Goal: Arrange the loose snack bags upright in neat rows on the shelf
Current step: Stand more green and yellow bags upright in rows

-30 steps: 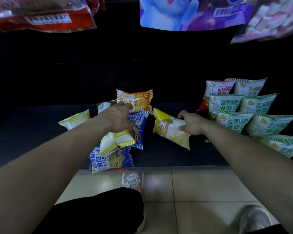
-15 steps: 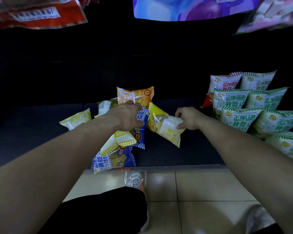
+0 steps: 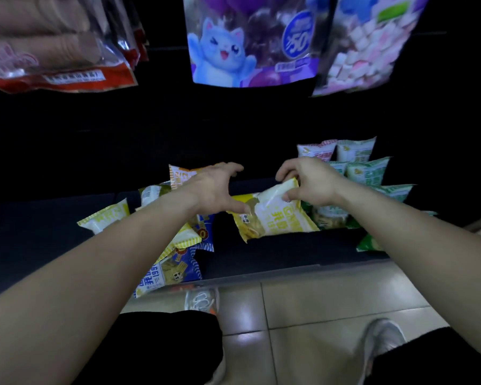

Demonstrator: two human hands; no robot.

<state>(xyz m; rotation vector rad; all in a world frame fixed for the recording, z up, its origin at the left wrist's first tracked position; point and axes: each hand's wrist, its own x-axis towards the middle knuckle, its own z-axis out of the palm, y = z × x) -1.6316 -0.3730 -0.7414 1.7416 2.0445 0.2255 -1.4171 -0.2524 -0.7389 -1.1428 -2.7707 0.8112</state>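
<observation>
My right hand pinches the top edge of a yellow snack bag and holds it lifted over the dark shelf. My left hand has spread fingers, and its thumb touches the bag's left corner. Under my left forearm lies a loose heap: an orange bag, a yellow bag, a blue bag at the shelf's front edge, and others partly hidden. At the right, green bags stand in rows.
Large hanging packs fill the top: a red one, a purple one with a blue cat, a pink-and-white one. Below the shelf's front edge lie beige floor tiles with my shoes and dark trousers.
My right hand has lifted the yellow bag and carried it right, toward the green rows. My left hand has left the heap, opened, and come across to the bag's corner.
</observation>
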